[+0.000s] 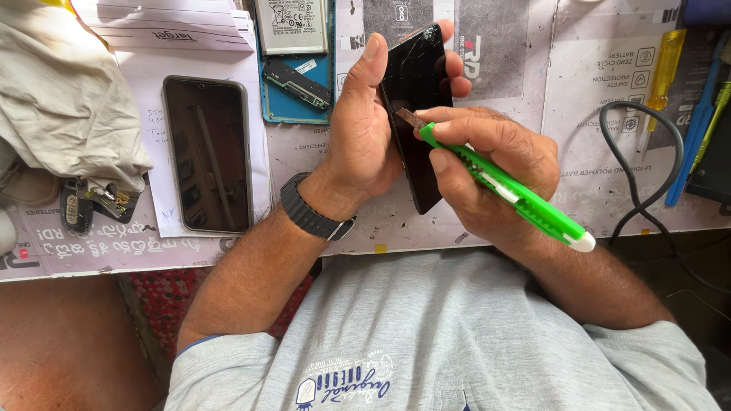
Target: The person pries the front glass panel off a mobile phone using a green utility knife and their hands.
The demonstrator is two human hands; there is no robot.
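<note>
the left hand (364, 129) grips a cracked black phone screen (415, 106) upright above the bench edge, while the right hand (487, 171) is closed around a green utility knife (510, 190), its blade touching the screen's face. left of them a dark phone (207, 152) lies flat on paper, beside an opened blue phone body (295, 76); a black cable (647, 164) loops at the right.

Both bare forearms reach forward from grey short sleeves, elbows bent and close to the body. The left hand (362, 129), a dark watch (312, 211) strapped to its wrist, is raised with the palm turned inward, thumb stretched upward along one side and fingertips curling round the far side of what it holds. The right hand (491, 171) sits just beside it, knuckles up, fingers wrapped in a closed grip, thumb pressed forward toward the left palm.
</note>
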